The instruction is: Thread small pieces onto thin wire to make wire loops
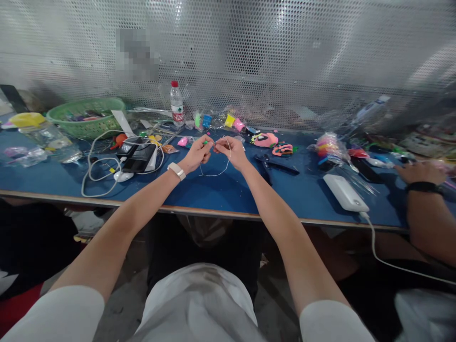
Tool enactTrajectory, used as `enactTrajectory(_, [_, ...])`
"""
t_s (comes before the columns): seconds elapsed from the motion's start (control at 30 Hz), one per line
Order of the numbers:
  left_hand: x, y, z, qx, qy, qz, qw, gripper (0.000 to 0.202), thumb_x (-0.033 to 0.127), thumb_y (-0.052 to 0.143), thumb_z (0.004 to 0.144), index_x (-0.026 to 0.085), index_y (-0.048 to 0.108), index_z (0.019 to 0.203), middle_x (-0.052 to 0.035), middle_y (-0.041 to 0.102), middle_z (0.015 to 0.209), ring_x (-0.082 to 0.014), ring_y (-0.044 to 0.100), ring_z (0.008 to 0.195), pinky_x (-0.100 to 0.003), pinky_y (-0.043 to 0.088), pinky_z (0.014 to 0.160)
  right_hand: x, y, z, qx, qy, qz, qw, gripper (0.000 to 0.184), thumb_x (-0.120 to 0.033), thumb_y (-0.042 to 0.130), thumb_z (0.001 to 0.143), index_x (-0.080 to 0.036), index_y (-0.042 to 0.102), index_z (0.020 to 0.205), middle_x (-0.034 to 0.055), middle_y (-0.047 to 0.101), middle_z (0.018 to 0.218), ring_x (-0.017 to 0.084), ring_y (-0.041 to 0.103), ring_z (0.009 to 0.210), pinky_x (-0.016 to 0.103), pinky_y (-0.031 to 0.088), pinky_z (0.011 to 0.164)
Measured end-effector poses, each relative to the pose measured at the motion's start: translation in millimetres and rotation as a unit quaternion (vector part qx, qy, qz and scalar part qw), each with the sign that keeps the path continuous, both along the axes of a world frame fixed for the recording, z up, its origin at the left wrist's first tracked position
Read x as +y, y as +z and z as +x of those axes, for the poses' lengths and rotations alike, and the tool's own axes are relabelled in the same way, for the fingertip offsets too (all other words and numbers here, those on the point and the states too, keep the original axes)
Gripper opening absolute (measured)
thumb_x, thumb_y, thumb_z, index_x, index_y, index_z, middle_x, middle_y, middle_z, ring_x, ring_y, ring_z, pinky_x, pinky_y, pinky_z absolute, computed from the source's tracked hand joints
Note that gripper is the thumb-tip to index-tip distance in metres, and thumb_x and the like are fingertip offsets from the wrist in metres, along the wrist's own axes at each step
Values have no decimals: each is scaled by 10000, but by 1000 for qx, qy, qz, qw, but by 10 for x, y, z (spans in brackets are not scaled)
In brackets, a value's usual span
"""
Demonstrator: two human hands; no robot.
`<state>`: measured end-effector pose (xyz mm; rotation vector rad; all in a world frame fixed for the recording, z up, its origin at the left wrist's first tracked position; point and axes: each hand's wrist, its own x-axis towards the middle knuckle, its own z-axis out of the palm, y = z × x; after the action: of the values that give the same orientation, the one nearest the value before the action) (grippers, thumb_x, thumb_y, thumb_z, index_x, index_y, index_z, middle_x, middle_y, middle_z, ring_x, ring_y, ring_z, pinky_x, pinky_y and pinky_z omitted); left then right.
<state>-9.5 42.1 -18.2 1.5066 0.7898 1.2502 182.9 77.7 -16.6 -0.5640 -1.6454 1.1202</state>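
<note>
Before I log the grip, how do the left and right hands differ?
The left hand wears a pale wristband; the right hand has a bare wrist. A small green piece shows in the left hand's grasp; anything the right hand holds is too small to tell. Both have bent fingers above the blue table, a thin cord looping below.

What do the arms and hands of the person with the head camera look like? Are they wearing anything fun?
The left hand and right hand have no gloves. A pale band goes around the left wrist; the right wrist has none. The left sleeve and right sleeve are short, whitish and plain.
</note>
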Motion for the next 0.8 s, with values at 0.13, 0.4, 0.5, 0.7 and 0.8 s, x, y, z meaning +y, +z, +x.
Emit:
enactTrajectory(0.13, [-19,14,-5,-6,-20,-8,1000,290,454,674,1108,261,483,1005,136,296,585,-61,264,414,-186,220,408,-13,48,28,-29,-13,-5,999,592,-783,956,690,-271,766,919,16,788,828,223,768,805,410,673,837])
enactTrajectory(0.4, [-29,7,-47,19,-59,-29,998,365,509,735,1065,264,476,985,130,281,627,-52,259,416,-187,207,415,24,82,113,-46,-14,-7,999,575,-716,1011,643,-258,769,891,27,810,801,225,765,741,413,678,782])
enactTrajectory(0.5, [-17,-21,-60,38,-59,-37,997,327,490,715,1077,267,489,999,134,272,602,-59,255,415,-183,205,420,49,78,157,-55,-18,14,998,524,-665,1022,662,-254,784,884,39,822,821,237,773,757,431,677,800])
enactTrajectory(0.7, [-22,-32,-81,80,-66,-33,994,268,430,693,1085,265,506,984,126,291,595,-68,275,413,-188,224,412,74,73,241,-95,-46,66,992,427,-603,1001,729,-253,807,878,57,831,881,277,799,868,469,666,883])
enactTrajectory(0.8, [-30,-19,-91,92,-83,-34,992,251,413,694,1081,262,519,984,128,281,581,-69,264,414,-191,235,410,67,80,263,-118,-59,88,987,348,-548,974,793,-258,808,888,55,826,904,286,799,903,492,661,915])
